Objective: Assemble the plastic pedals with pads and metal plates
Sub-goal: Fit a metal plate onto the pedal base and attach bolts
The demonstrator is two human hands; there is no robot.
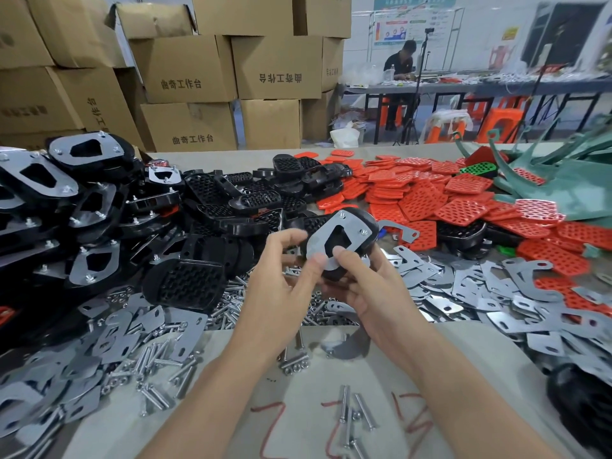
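A black plastic pedal (367, 225) with a grey metal plate (331, 236) bolted on its face is held up over the table centre. My right hand (364, 283) grips it from below, thumb pressed on the plate's near edge. My left hand (284, 270) pinches the plate's lower left edge with thumb and fingers. Two nuts show on the plate's far corners. Red perforated pads (463, 197) lie heaped at the right. Loose metal plates (496, 293) spread across the right, with more (132, 332) at the left. Bolts (351, 415) lie on the near cardboard.
Finished pedals with plates (66, 180) are stacked at the left, bare black pedals (238, 193) in the middle. Green plastic parts (546, 173) sit far right. Cardboard boxes (185, 67) stand behind the table. A person sits at a distant bench (400, 64).
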